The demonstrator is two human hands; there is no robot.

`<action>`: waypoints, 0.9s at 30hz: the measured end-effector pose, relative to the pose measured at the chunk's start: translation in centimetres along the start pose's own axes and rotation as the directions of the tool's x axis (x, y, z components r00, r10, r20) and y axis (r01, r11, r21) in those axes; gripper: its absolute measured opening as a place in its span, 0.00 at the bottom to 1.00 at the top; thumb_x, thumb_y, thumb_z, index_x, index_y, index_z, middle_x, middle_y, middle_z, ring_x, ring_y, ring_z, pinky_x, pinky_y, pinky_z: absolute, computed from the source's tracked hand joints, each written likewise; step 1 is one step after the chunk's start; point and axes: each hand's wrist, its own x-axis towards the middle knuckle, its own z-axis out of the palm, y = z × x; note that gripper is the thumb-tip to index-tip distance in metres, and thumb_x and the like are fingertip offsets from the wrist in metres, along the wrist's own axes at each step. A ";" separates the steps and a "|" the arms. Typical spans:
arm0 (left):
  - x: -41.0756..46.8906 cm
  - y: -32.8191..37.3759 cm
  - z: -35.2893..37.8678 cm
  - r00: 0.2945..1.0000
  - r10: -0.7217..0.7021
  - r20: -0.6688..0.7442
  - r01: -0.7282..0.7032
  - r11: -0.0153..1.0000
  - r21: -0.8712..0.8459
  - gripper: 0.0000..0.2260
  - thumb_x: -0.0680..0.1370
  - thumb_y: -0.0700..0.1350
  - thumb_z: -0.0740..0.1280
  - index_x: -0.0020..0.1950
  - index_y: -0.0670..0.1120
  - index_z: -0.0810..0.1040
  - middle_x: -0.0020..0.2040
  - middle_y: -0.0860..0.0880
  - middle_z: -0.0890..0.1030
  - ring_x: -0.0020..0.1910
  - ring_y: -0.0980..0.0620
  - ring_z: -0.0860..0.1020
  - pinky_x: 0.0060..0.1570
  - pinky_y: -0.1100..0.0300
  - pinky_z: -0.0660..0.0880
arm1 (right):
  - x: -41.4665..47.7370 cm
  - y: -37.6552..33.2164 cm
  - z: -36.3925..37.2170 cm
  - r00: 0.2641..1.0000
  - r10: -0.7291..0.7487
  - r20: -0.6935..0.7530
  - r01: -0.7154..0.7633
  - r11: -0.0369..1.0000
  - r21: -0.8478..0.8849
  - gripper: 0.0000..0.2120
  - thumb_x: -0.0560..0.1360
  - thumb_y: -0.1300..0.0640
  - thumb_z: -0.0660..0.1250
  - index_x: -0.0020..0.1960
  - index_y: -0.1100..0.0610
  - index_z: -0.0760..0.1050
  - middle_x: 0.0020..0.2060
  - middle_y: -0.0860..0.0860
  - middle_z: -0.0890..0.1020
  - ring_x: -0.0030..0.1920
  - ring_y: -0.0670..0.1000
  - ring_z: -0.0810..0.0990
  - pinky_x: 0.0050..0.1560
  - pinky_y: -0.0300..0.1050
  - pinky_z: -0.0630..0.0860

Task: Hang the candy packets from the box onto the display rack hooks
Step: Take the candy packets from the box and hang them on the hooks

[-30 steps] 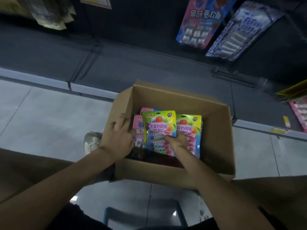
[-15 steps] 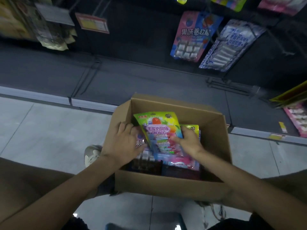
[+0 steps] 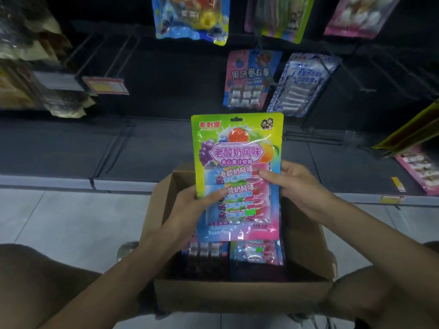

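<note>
**A:** Look there, the candy packet (image 3: 237, 162) was upright above the box (image 3: 237, 298), label facing the person. The left hand (image 3: 187, 210) gripped its left edge with the thumb across the front, and the right hand (image 3: 294, 184) pinched the right edge.

**B:** So that was the carry step, I'd say. Picked, but not hung.

**A:** Right. More packets (image 3: 257, 252) sat in the box below.

**B:** Next it needed raising toward an empty hook (image 3: 118, 55), with the hang hole (image 3: 236, 119) lined up on the tip.
</note>
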 end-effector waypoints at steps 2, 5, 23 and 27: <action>0.1 0.8 1.1 1.000 0.015 -0.013 -0.016 1.000 -0.015 0.09 0.79 0.41 0.73 0.59 0.42 0.86 0.58 0.41 0.87 0.56 0.38 0.86 0.62 0.38 0.80 | 0.0 -0.5 -0.5 1.000 -0.011 -0.025 0.012 0.998 0.054 0.17 0.78 0.53 0.75 0.65 0.57 0.83 0.57 0.54 0.88 0.59 0.59 0.87 0.68 0.63 0.78; 0.2 2.1 2.5 0.995 0.080 -0.057 -0.079 0.997 0.010 0.04 0.79 0.37 0.73 0.51 0.43 0.87 0.50 0.44 0.89 0.46 0.47 0.88 0.44 0.54 0.85 | 0.4 -1.6 -1.2 1.000 -0.010 -0.010 0.012 0.991 0.131 0.17 0.77 0.55 0.75 0.65 0.59 0.82 0.59 0.57 0.87 0.62 0.62 0.85 0.71 0.64 0.76; 4.6 12.6 11.9 0.899 0.434 0.058 -0.437 0.883 0.173 0.10 0.80 0.42 0.73 0.62 0.44 0.83 0.57 0.48 0.88 0.57 0.47 0.86 0.61 0.46 0.81 | -1.4 -9.8 -7.7 0.911 -0.286 -0.298 0.366 0.894 0.259 0.10 0.76 0.62 0.74 0.58 0.62 0.83 0.53 0.59 0.88 0.53 0.62 0.88 0.61 0.60 0.83; 5.4 16.5 12.9 0.838 0.534 0.116 -0.541 0.780 0.314 0.09 0.80 0.43 0.73 0.59 0.45 0.83 0.53 0.52 0.88 0.54 0.54 0.86 0.52 0.61 0.82 | -0.8 -12.6 -8.9 0.843 -0.372 -0.388 0.454 0.879 0.144 0.04 0.76 0.61 0.76 0.50 0.56 0.86 0.50 0.56 0.89 0.53 0.61 0.88 0.64 0.64 0.81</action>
